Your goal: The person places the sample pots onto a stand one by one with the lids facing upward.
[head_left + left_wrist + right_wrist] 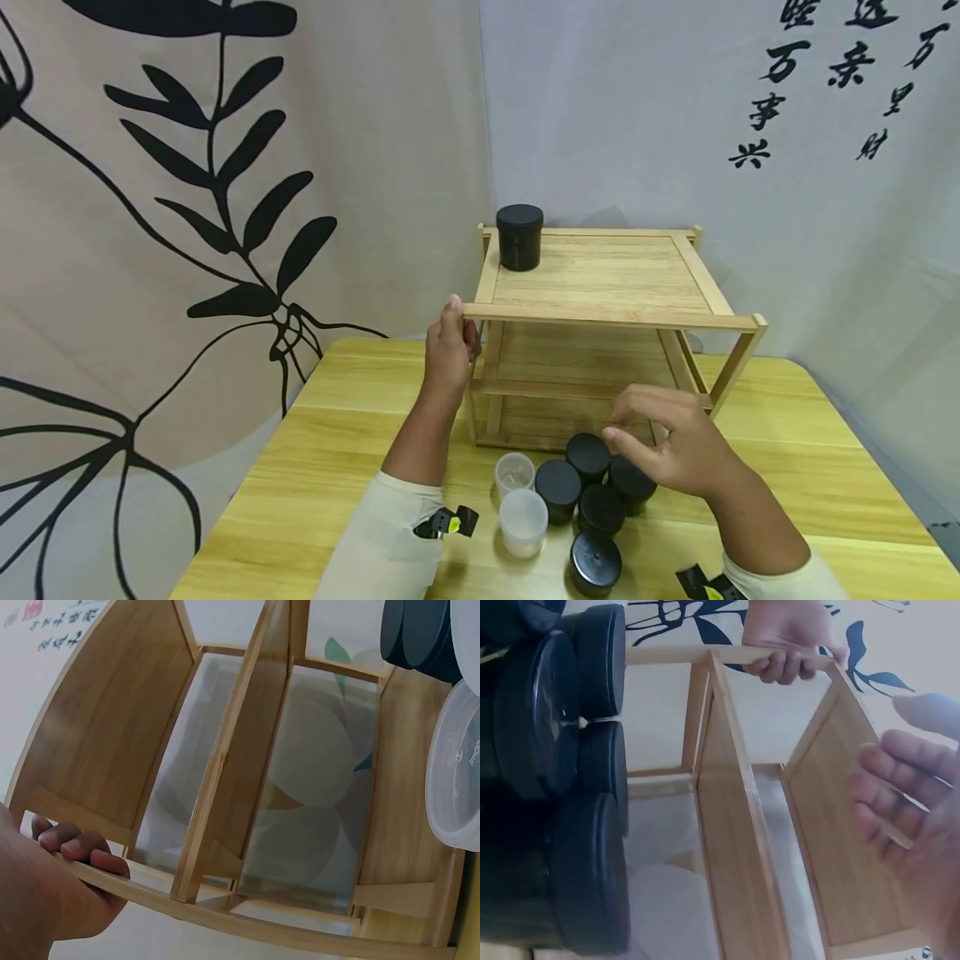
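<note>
Bamboo makes up the three-tier shelf [600, 333] that fills the middle of the head view, standing on the pale wooden table [315, 467]. Our left hand [448, 354] grips its top front rail at the left corner, fingers curled round the thin bar; the left wrist view shows those fingers [79, 847] wrapped over the rail from beneath, in the lower left of that frame.

Our right hand [671, 446] hovers in the lower centre-right of the head view, fingers loosely spread and bent, holding nothing. It sits just above a cluster of black jars [592, 492] grouped in front of the shelf's foot. The nearest jar [632, 482] lies partly under the palm, down and slightly toward us from the fingertips, so the reach is short and downward. Whether any finger touches a lid we cannot tell. The right wrist view shows the fingers [900, 795] apart and empty at the right edge, with the jars stacked along the left edge.

Two translucent plastic cups [519, 504] stand just left of the black group, between our forearms. One more black jar [519, 237] stands upright on the top tier, at its back left corner, above and beyond the left hand.

For the cluster on the table the right hand is plainly the nearer one; the left is occupied on the rail.
</note>
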{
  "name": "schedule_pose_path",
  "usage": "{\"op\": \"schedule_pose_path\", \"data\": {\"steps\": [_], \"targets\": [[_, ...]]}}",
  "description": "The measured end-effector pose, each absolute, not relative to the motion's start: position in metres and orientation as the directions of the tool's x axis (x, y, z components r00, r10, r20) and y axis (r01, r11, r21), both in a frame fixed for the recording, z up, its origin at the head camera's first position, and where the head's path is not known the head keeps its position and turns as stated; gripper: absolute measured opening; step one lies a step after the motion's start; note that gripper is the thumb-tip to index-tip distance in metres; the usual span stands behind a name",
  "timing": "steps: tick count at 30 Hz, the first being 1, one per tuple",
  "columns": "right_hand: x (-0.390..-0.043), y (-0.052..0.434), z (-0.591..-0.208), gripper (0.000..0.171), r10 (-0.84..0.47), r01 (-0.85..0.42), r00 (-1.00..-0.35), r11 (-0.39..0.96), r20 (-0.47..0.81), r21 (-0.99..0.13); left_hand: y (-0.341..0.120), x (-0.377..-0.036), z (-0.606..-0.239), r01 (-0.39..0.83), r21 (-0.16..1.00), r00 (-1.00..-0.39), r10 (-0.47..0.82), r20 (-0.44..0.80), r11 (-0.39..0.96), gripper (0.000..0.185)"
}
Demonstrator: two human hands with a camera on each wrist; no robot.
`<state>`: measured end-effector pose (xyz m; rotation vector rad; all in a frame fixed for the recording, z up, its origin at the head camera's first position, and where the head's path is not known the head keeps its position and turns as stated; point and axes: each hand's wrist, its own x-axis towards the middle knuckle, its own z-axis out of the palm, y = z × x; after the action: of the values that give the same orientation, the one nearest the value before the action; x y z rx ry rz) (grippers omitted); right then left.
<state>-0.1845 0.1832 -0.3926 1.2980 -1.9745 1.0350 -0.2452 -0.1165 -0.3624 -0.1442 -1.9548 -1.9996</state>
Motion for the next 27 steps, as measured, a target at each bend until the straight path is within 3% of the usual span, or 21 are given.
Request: {"op": "schedule_pose_path", "data": {"steps": [3,9,13,19,27], "targets": [[-0.18,0.19,-0.39,0.034,-0.574,-0.875,-0.484,0.33,0.661,-0.354,-0.116,-0.246,-0.362,0.313,0.95,-0.937,-0.164,0.31,0.003,0.06],[-0.172,0.197,-0.384,0.017,-0.662,-0.767,-0.636,0.491,0.395,-0.412,-0.115,-0.247,-0.362,0.317,0.948,-0.937,-0.155,0.313,-0.002,0.061],[-0.168,0.201,-0.382,0.016,-0.665,-0.697,-0.699,0.551,0.262,-0.459,-0.114,-0.248,-0.363,0.317,0.948,-0.938,-0.15,0.314,0.002,0.061],[-0.17,0.204,-0.384,0.041,-0.63,-0.573,-0.772,0.633,0.085,-0.52,-0.113,-0.247,-0.362,0.311,0.95,-0.939,-0.153,0.307,-0.005,0.061],[-0.171,0.205,-0.388,0.066,-0.551,-0.45,-0.833,0.725,-0.047,-0.522,-0.116,-0.246,-0.363,0.303,0.953,-0.94,-0.166,0.298,-0.004,0.062]]}}
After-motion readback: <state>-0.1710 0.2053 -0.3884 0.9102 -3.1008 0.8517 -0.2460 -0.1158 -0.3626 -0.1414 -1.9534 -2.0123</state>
